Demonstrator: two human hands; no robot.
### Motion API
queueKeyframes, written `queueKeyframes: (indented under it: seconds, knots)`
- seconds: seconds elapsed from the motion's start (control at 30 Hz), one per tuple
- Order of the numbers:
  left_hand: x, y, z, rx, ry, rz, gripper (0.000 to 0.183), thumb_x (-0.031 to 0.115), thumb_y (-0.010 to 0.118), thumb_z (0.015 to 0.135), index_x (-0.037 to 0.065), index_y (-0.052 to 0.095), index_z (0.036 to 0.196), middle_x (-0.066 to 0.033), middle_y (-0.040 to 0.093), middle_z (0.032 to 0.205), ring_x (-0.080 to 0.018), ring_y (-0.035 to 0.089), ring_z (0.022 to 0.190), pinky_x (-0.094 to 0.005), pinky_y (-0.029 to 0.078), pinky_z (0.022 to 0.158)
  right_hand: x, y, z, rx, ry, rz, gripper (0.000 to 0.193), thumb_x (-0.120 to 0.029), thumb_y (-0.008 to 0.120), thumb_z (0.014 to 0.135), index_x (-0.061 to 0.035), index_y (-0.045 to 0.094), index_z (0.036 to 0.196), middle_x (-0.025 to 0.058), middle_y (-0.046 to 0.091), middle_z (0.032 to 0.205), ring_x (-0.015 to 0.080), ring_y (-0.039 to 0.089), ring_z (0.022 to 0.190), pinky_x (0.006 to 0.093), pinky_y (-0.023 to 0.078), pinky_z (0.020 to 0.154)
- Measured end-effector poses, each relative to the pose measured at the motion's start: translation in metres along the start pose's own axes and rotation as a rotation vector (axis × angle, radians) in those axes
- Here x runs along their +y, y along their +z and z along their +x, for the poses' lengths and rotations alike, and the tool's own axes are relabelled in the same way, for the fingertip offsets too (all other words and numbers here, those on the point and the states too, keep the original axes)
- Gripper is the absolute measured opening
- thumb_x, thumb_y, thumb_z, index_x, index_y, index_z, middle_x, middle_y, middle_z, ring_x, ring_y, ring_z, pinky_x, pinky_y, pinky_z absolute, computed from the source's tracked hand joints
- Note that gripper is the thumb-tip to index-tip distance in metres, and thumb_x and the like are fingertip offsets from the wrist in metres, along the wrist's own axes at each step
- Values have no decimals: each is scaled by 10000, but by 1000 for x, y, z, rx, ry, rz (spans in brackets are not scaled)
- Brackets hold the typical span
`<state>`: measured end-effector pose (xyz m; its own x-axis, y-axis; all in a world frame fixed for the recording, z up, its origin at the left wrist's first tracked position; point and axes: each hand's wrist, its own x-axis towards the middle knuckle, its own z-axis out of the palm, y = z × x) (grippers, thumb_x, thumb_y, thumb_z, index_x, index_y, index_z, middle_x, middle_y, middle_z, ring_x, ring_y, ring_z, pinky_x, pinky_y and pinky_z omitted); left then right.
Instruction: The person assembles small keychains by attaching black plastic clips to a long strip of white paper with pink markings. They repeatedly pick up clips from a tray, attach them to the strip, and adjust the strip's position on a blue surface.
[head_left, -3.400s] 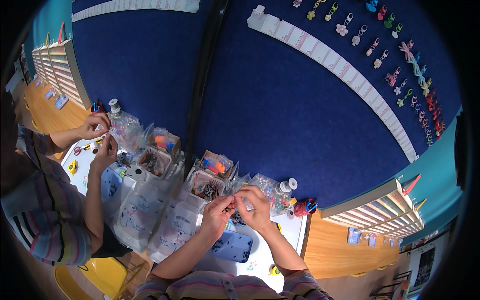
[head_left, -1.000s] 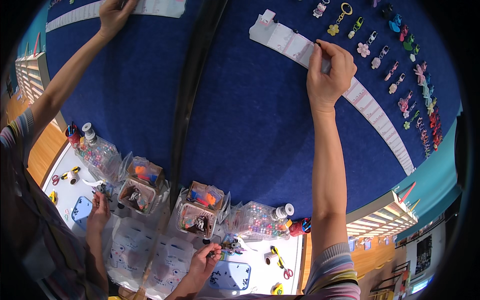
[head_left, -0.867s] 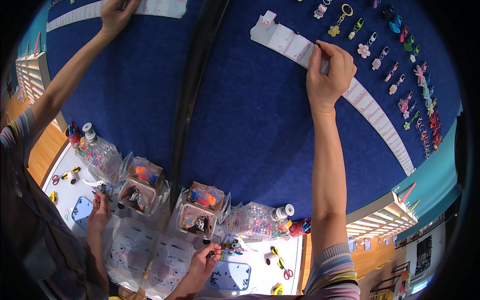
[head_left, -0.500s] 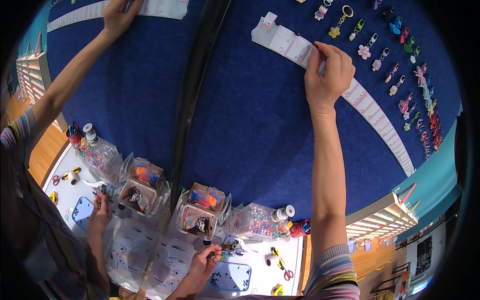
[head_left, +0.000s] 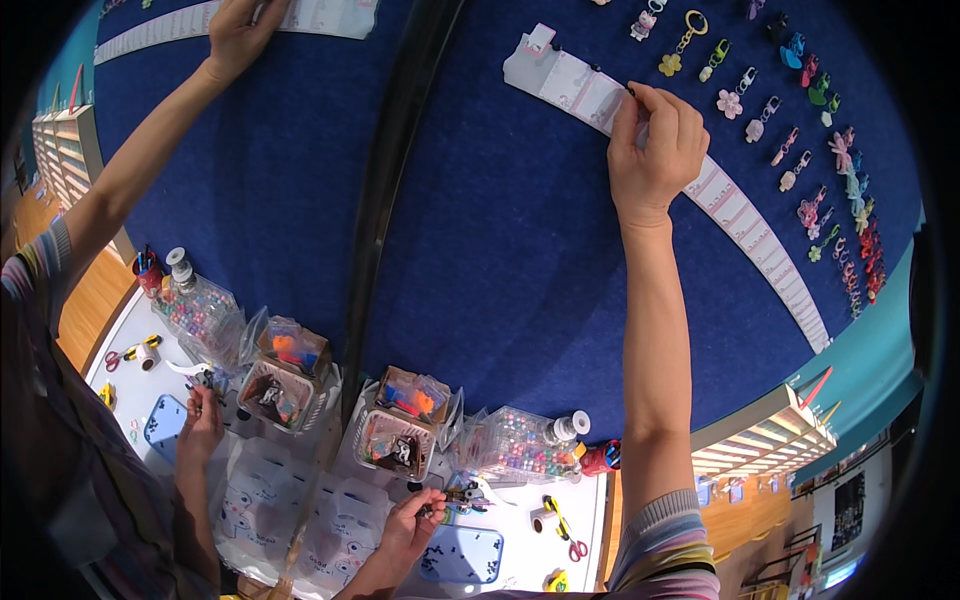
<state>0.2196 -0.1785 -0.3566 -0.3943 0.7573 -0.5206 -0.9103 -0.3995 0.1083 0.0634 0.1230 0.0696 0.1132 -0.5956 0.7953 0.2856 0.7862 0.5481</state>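
My right hand reaches up to a dark blue felt board. Its thumb and forefinger pinch a small black push pin at the upper edge of a long white-and-pink paper strip. Two more black pins hold that strip further left. Low in the middle, my left hand is closed at the fingertips around something small and dark, too small to make out. Pliers lie just beyond it, and a blue tray with little black pieces is beside it.
Keychains hang in rows at the board's right. Below stand a white basket, a clear box of beads and a red pen cup. Yellow scissors lie on the white table. A mirror left of the dark frame repeats the scene.
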Motion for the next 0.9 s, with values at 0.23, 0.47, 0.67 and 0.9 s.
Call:
queueKeyframes:
  seconds: [0.23, 0.47, 0.67, 0.9]
  knots:
    - [-1, 1, 1, -6, 0, 9, 174, 150, 613, 952, -21, 641, 934, -131, 652, 923, -187, 616, 798, -281, 529, 708, 0, 0, 0, -3, 4, 3, 211, -32, 736, 709, -109, 667, 893, 12, 642, 850, 177, 598, 738, 309, 411, 692]
    - [-2, 2, 3, -7, -8, 11, 177, 150, 617, 950, -23, 643, 931, -135, 651, 924, -193, 615, 794, -285, 531, 700, 0, 1, 1, 5, 2, 9, 211, -28, 739, 702, -109, 667, 882, 7, 641, 839, 174, 598, 734, 305, 409, 687]
    - [-4, -2, 7, -38, -21, 1, 176, 136, 596, 961, -30, 654, 953, -132, 656, 933, -184, 615, 803, -283, 522, 697, 0, 2, 1, 8, 3, 9, 210, -29, 743, 694, -114, 672, 872, -4, 641, 835, 167, 598, 736, 301, 407, 691]
    - [-6, 0, 5, -36, -24, -1, 189, 150, 582, 974, -30, 634, 945, -132, 638, 942, -189, 608, 822, -287, 522, 740, 0, 5, 1, 24, 0, 25, 224, -30, 744, 684, -124, 675, 876, -13, 638, 844, 164, 593, 741, 300, 404, 696]
